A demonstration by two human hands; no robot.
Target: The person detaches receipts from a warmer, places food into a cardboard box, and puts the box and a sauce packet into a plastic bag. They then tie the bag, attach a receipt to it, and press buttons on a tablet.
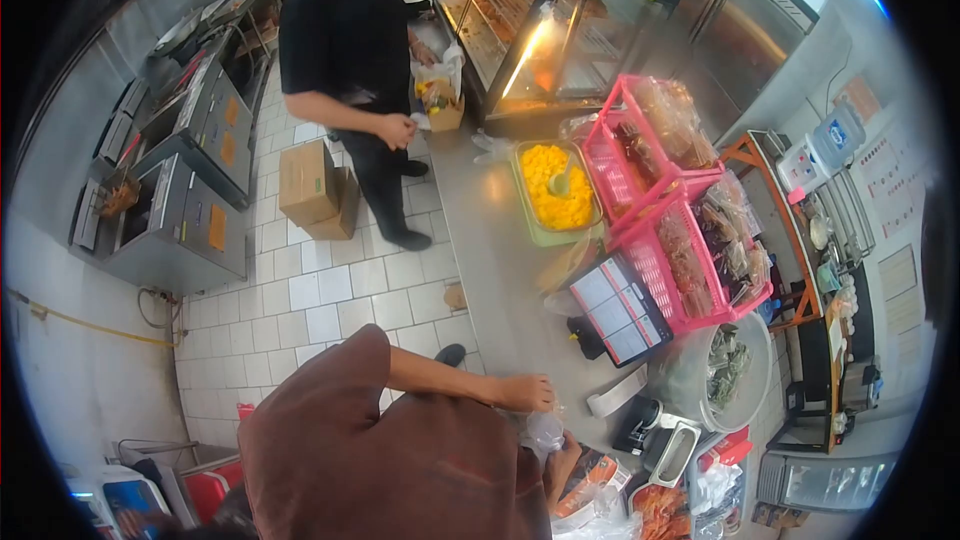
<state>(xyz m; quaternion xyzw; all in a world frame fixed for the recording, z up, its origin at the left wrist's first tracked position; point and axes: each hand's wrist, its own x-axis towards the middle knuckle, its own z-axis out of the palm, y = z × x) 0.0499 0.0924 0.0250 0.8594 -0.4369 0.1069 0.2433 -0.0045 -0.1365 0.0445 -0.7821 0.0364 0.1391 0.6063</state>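
My left hand [526,393], fingers curled closed, is at the upper edge of a small clear plastic bag [545,432] with something pale inside. Just below, my right hand [563,464] wraps round the bag's lower side, partly hidden by my brown sleeve and torso. Both hands are over the near end of the metal counter [490,270]. Beside my right hand lie a printed orange-and-black package [592,472] and crumpled clear plastic [600,512]. A white strip-like object [617,392] rests to the right of my left hand.
A tablet [620,308], pink baskets [680,240] of bagged food, a tray of yellow pieces [556,188] and a clear tub [700,370] line the counter. Another person in black [345,40] stands at its far end by a cardboard box [445,112]. Cartons [308,183] sit on the floor.
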